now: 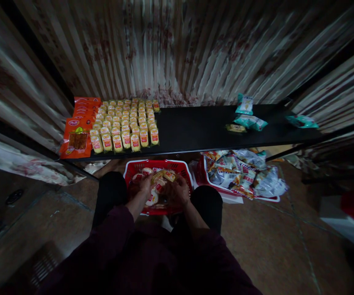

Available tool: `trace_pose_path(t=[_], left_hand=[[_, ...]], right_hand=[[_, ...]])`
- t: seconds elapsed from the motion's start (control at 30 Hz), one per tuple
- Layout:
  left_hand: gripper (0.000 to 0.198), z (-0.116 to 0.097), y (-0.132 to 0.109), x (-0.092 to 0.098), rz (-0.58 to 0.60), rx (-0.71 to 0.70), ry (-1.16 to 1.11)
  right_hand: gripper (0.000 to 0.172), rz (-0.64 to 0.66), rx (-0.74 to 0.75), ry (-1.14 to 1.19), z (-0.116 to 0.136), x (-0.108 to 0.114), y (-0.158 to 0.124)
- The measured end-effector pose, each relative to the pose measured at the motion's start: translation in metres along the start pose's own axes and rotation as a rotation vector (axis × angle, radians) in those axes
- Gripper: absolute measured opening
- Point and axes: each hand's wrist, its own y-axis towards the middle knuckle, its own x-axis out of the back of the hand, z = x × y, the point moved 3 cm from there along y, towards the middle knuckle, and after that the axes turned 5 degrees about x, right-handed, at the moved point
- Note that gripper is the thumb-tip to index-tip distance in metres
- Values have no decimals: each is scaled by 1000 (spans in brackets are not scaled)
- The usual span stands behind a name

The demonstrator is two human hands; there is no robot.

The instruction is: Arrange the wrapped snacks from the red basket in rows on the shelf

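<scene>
Between my knees stands a red basket with a white rim, holding small packaged snack cakes. Both hands are over it. My left hand is closed on a yellow wrapped snack cake. My right hand grips another wrapped snack cake close beside it. Rows of the same yellow packs stand upright on the left part of a black shelf in front of me. The dim light hides the exact finger positions.
Orange snack bags lie at the shelf's left end. Teal packets and one small yellow pack lie toward its right. A second red basket, heaped with snack bags, stands on the floor. Patterned curtains surround the shelf.
</scene>
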Motion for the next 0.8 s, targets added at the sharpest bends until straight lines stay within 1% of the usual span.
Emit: trace_pose_path(t=[0.1,0.17,0.23,0.27,0.3,0.37,0.4,0.43,0.5,0.57,0.63,0.7,0.77,0.8], left_hand=[[2,1,-1,3,-20,75,-50],[2,2,-2,4,-21,94,-65],[6,2,-4,4,-22,90,-68],[8,2,-5,5,-24,85,-67],[10,2,-5,5,-26,82,-65],[12,2,-6,5,-33,81,-60],[13,2,-6,5,-37,83,-57],[13,2,-6,5,-40,85,-55],[14,3,-5,5,-46,86,-50],[12,4,-4,5,-49,85,-46],[11,6,-3,6,-47,84,-43],[11,8,-1,7,-44,89,-41],[13,10,2,9,-39,95,-42],[14,12,3,9,-36,98,-44]], right_hand=[[45,50,-63,73,-6,-4,1],[40,119,-95,75,-8,-9,0],[38,162,-89,27,-7,-12,-1],[37,149,-50,-37,-4,-12,-2],[37,103,9,-133,-1,-9,-2],[38,-28,133,-386,8,-1,-4],[39,-77,173,-522,13,4,-5],[41,-98,199,-651,17,7,-7],[47,-73,222,-852,22,11,-11],[50,-25,226,-953,24,13,-14],[49,-10,201,-964,22,12,-15],[46,-6,197,-921,18,9,-13],[42,17,268,-810,15,4,-8],[40,58,314,-726,14,1,-6]])
